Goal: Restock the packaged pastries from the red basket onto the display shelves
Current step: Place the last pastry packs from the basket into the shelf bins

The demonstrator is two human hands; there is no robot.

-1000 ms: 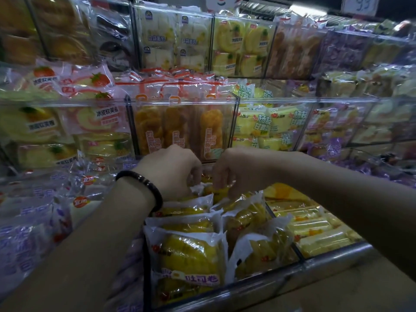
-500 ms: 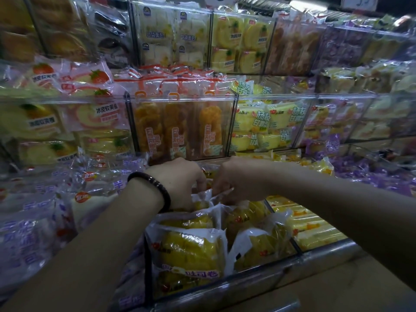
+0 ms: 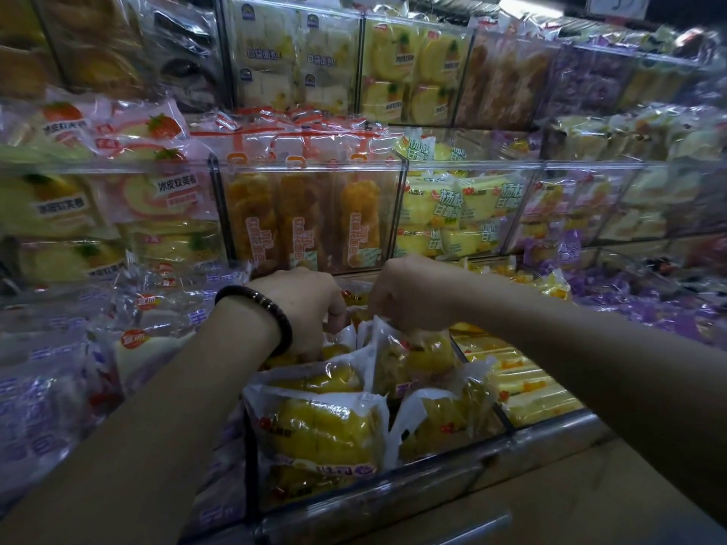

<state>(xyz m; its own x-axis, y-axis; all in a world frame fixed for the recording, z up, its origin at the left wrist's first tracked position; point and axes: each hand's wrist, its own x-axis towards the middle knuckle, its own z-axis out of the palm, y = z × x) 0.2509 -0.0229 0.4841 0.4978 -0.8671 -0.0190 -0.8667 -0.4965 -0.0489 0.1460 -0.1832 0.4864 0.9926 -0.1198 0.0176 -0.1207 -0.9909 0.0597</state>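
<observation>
My right hand (image 3: 409, 297) is closed over the back of the front bin (image 3: 452, 458), fingers curled down, pinching the crimped top edge of a yellow pastry packet (image 3: 413, 363) that stands upright in the bin's right row. My left hand (image 3: 303, 308) is just beside it, over the bin's left row. Its fingers curl down among the packets there, and the tips are hidden behind the wrappers, so I cannot tell whether they grip anything. A dark bead bracelet (image 3: 259, 312) sits on that wrist.

More yellow packets (image 3: 322, 430) fill the bin in front of my hands, standing one behind another against its clear front wall. Behind the bin stands a clear case of orange bread sticks (image 3: 307, 222). To the bin's left lie purple-printed packets (image 3: 39, 407), blurred. To its right lie pale yellow bars (image 3: 523, 387). Both forearms are cut off by the picture's edges, and the print on the wrappers is too smeared to read.
</observation>
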